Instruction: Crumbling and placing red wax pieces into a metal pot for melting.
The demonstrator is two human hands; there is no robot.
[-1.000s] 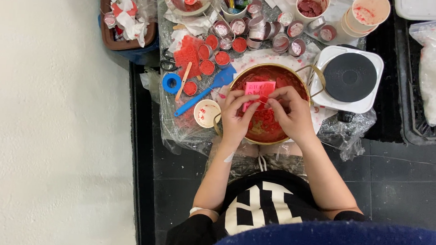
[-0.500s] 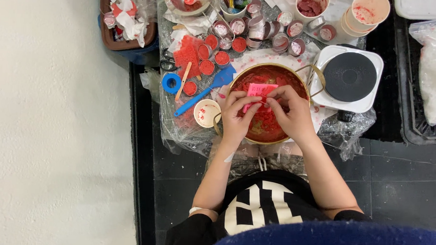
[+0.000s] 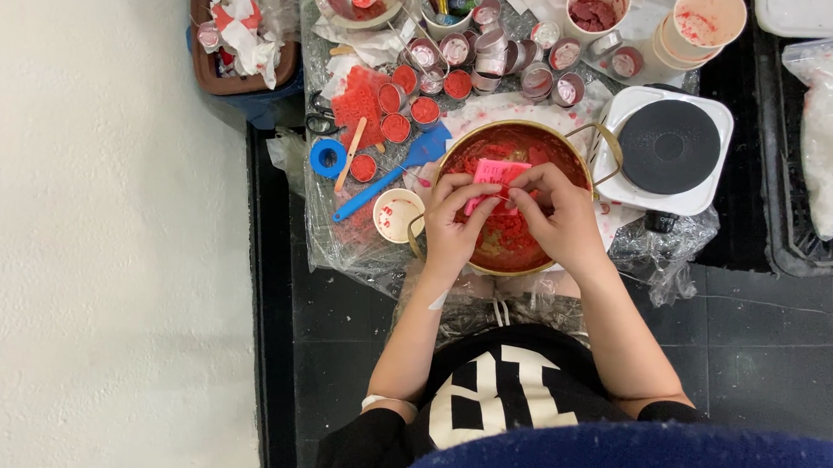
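Both my hands work over a gold-rimmed pot (image 3: 573, 149) filled with red crumbly wax. My left hand (image 3: 452, 224) and my right hand (image 3: 552, 213) together pinch a small pink rectangular mould (image 3: 497, 176) held just above the red mass. Fingers of both hands close on its lower edge. The pot's bottom rim is hidden under my hands.
A white single hotplate (image 3: 668, 147) stands right of the pot. Left of it lie a blue spatula (image 3: 396, 171), a blue tape roll (image 3: 326, 157), a small white cup (image 3: 398, 214) and several small tins of red wax (image 3: 398, 127). Paper cups (image 3: 703, 26) and a bin (image 3: 242, 35) sit at the back.
My hands have shifted slightly on the pink mould, the fingers closing further around its lower edge. Nothing else has moved.
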